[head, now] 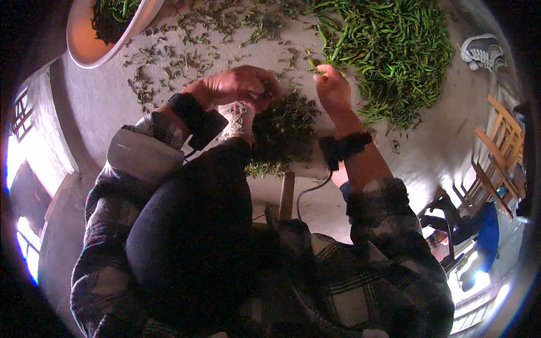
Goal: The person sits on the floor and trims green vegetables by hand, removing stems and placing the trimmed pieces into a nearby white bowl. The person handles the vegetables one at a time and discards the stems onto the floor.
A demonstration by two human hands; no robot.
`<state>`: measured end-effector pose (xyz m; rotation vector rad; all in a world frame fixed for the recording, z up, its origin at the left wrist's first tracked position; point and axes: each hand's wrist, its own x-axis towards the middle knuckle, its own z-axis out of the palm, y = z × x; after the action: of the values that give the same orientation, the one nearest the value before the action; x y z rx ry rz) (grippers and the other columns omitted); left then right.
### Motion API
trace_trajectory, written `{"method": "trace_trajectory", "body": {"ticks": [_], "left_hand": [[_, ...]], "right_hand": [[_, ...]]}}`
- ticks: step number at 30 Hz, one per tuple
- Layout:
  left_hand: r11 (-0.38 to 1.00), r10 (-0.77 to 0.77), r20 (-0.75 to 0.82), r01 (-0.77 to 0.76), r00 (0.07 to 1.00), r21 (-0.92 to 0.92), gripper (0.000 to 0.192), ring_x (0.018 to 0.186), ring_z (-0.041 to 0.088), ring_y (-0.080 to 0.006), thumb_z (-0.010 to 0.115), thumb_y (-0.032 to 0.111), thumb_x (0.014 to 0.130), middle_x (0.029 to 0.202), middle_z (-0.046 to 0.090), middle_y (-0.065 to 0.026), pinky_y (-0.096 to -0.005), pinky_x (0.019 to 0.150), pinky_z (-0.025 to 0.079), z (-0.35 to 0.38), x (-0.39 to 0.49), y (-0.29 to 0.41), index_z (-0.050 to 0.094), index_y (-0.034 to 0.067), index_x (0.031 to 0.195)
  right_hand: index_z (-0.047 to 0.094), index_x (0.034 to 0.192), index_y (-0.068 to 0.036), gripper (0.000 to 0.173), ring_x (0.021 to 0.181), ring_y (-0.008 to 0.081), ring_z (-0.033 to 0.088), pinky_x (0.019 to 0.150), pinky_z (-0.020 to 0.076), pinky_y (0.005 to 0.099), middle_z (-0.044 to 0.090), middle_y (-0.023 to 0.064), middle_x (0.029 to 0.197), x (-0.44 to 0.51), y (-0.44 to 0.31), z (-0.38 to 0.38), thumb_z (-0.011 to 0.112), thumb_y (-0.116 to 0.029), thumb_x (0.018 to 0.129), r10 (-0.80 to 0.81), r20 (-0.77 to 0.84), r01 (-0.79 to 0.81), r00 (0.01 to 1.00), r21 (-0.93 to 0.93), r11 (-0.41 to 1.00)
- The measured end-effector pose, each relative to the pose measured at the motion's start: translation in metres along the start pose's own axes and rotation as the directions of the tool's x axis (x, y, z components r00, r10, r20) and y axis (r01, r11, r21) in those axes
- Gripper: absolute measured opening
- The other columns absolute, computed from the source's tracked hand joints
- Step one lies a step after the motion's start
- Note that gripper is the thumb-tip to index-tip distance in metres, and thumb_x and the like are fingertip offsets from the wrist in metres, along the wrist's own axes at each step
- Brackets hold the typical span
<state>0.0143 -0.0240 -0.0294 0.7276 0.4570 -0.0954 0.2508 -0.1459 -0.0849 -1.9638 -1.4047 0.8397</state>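
My left hand (241,84) is bent over with its fingers curled down, above a lace-topped sock (239,118) on my foot. What lies inside its fingers is hidden. My right hand (333,88) has its fingers folded, thumb side up, at the left edge of a big pile of green chili peppers (393,55). Bits of green show at its fingertips, but whether they are gripped I cannot tell. Between and below the hands lies a dark heap of stems and leaves (291,126) on the concrete floor (97,97).
An orange-lined basin (82,42) with green peppers and leaves stands at the upper left. Loose leaves (169,63) are scattered across the floor. To the right are a grey sneaker (484,53) and wooden chairs (503,131). Cables hang from black devices (203,122) on both wrists.
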Motion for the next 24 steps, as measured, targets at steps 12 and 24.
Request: {"method": "trace_trajectory", "body": {"ticks": [12,24], "left_hand": [[0.986,-0.032,-0.282,-0.015,0.959,-0.163,0.011,0.064,0.054,-0.0125,0.053,0.002,0.081,0.078,0.055,-0.0055,-0.0254,0.054,0.044,-0.001,0.005,-0.012,0.058,-0.001,0.090],[0.991,0.096,-0.355,-0.123,0.930,-0.056,0.026,0.060,0.046,-0.0094,0.059,0.021,0.086,0.071,0.051,-0.0013,-0.0232,0.052,0.038,0.016,0.011,-0.002,0.058,0.001,0.103]], "right_hand": [[0.055,0.090,-0.005,0.015,0.052,0.0088,0.039,0.047,0.0333,0.0261,0.041,-0.0031,0.060,0.027,-0.035,-0.003,0.059,-0.019,0.085,0.445,0.424,-0.609,0.789,0.635,0.475],[0.058,0.080,-0.002,0.017,0.064,0.0098,0.055,0.061,0.0460,0.0271,0.061,0.0017,0.070,0.007,-0.084,0.010,0.064,-0.018,0.080,0.263,0.282,-0.366,0.923,0.425,0.828]]}}
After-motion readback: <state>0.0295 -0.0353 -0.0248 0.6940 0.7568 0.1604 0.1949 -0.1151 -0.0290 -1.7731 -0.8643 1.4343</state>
